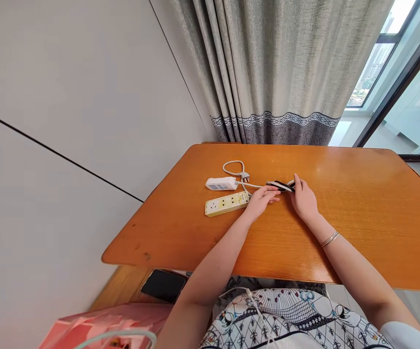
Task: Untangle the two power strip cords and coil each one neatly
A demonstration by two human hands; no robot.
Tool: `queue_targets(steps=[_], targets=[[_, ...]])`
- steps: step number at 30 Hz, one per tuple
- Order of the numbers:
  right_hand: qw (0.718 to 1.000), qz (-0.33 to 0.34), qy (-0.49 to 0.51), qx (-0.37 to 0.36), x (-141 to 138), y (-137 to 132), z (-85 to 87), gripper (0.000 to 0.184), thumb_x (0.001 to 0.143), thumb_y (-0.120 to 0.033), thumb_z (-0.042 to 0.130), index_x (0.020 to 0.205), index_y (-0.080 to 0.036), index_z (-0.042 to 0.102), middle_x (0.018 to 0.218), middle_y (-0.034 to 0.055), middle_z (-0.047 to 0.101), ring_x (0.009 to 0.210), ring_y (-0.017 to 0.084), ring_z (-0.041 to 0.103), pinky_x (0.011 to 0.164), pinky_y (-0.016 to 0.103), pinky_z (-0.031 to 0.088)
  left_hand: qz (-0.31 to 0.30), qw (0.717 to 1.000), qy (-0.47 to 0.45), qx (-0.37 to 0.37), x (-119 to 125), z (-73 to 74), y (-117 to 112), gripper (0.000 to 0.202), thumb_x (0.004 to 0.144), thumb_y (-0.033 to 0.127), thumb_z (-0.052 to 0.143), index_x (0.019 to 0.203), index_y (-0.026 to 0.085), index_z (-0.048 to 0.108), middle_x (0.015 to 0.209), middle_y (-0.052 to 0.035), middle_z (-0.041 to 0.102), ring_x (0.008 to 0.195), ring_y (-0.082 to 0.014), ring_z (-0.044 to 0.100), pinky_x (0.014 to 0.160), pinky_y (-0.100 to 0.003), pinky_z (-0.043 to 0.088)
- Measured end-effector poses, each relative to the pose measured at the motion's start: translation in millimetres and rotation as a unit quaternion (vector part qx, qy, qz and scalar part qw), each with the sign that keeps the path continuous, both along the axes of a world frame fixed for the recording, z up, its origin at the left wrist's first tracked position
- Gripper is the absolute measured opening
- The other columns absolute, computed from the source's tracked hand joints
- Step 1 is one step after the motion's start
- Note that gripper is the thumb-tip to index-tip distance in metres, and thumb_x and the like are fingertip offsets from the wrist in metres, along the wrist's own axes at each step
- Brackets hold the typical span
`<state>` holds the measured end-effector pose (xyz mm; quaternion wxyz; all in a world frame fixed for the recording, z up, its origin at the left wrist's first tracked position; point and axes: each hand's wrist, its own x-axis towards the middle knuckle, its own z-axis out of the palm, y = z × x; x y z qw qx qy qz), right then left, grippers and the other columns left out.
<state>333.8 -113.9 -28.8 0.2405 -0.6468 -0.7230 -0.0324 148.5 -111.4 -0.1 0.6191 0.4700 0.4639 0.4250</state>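
Note:
Between my two hands lies a folded bundle of white cord (282,186) with black parts in it, just above the wooden table. My left hand (261,201) pinches the bundle's left end. My right hand (304,198) is closed around its right end, thumb raised. A white cord runs left from the bundle to a white power strip (221,183). Nearer me, beside my left hand, a yellowed power strip (226,204) lies flat with its sockets up. Behind both, a plug (245,176) with metal pins rests on the table at the end of a looped white cord (228,164).
The orange-brown wooden table (370,218) has rounded corners and meets a pale wall (68,97) on the left. A grey curtain (286,72) hangs behind it. Below the near left edge are a black phone (164,285) and a pink bag (97,325).

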Motion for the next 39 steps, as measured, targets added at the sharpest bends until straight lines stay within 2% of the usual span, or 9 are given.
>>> queue_targets(steps=[3,6,11,17,21,28,32,35,39], targets=[[1.000,0.003,0.000,0.000,-0.4,-3.1,1.5,0.065,0.100,-0.027,0.045,0.161,-0.012,0.028,0.133,0.0242,0.061,0.112,0.034,0.066,0.091,0.047,0.058,0.003,0.997,0.063,0.053,-0.4,-8.9,2.0,0.015,0.081,0.026,0.069,0.093,0.018,0.072,0.104,-0.0097,0.078,0.085,-0.0200,0.074,0.086,-0.035,0.052],[1.000,0.014,0.018,0.011,0.2,-5.3,3.2,0.070,0.099,-0.027,0.046,0.163,-0.012,0.021,0.131,0.0236,0.063,0.113,0.034,0.066,0.091,0.048,0.058,0.008,0.984,0.133,0.119,2.1,-12.5,-2.0,0.025,0.080,0.023,0.069,0.105,0.021,0.074,0.096,-0.0073,0.078,0.084,-0.0221,0.073,0.090,-0.039,0.053],[0.999,0.022,0.035,0.027,3.1,-4.6,5.2,0.073,0.096,-0.026,0.047,0.161,-0.009,0.021,0.128,0.0208,0.068,0.112,0.033,0.065,0.095,0.048,0.055,-0.039,0.975,0.140,0.166,9.2,-12.7,-12.8,0.032,0.079,0.020,0.068,0.111,0.023,0.067,0.085,-0.0029,0.074,0.075,-0.0201,0.072,0.079,-0.035,0.054],[0.999,0.016,0.010,0.051,4.3,-0.5,5.4,0.049,0.087,-0.017,0.052,0.135,-0.008,0.055,0.126,0.0205,0.071,0.109,0.030,0.068,0.095,0.042,0.053,-0.030,0.981,0.075,0.178,11.2,-15.9,-13.6,0.030,0.079,0.017,0.069,0.106,0.020,0.057,0.109,-0.0072,0.071,0.077,-0.0147,0.073,0.076,-0.028,0.050],[0.996,0.034,-0.020,0.084,6.2,-0.6,5.4,0.048,0.092,-0.023,0.054,0.138,-0.009,0.057,0.119,0.0188,0.075,0.103,0.028,0.071,0.091,0.039,0.053,-0.018,0.982,0.050,0.181,10.5,-17.9,-13.2,0.032,0.079,0.015,0.069,0.107,0.019,0.054,0.120,-0.0108,0.071,0.077,-0.0134,0.074,0.076,-0.026,0.051],[0.996,0.062,-0.030,0.060,8.2,-0.8,3.4,0.044,0.099,-0.029,0.048,0.136,-0.010,0.062,0.114,0.0184,0.077,0.100,0.027,0.072,0.089,0.036,0.054,-0.009,0.977,0.097,0.188,11.2,-22.9,-13.3,0.043,0.081,0.013,0.068,0.120,0.020,0.049,0.143,-0.0195,0.062,0.080,-0.0129,0.076,0.072,-0.025,0.054],[0.997,0.062,0.035,0.036,6.3,-3.1,1.8,0.038,0.099,-0.029,0.046,0.127,-0.015,0.067,0.111,0.0156,0.078,0.097,0.026,0.073,0.085,0.034,0.054,-0.007,0.969,0.133,0.206,10.8,-26.0,-11.9,0.047,0.082,0.013,0.066,0.125,0.020,0.047,0.144,-0.0204,0.062,0.071,-0.0085,0.072,0.067,-0.023,0.053],[0.990,0.049,0.130,-0.006,4.9,-5.5,1.9,0.035,0.098,-0.033,0.046,0.121,-0.018,0.068,0.106,0.0129,0.079,0.093,0.026,0.073,0.080,0.035,0.054,-0.006,0.967,0.139,0.215,10.3,-27.6,-10.1,0.049,0.083,0.015,0.065,0.128,0.020,0.046,0.141,-0.0195,0.063,0.055,-0.0030,0.061,0.057,-0.021,0.049],[0.936,0.068,0.341,-0.061,3.3,-6.2,1.8,0.027,0.092,-0.040,0.054,0.103,-0.021,0.069,0.098,0.0101,0.078,0.089,0.026,0.071,0.084,0.040,0.053,-0.008,0.974,0.111,0.195,9.6,-28.3,-8.3,0.048,0.084,0.024,0.066,0.128,0.019,0.047,0.122,-0.0127,0.071,0.053,-0.0047,0.059,0.055,-0.022,0.049]])
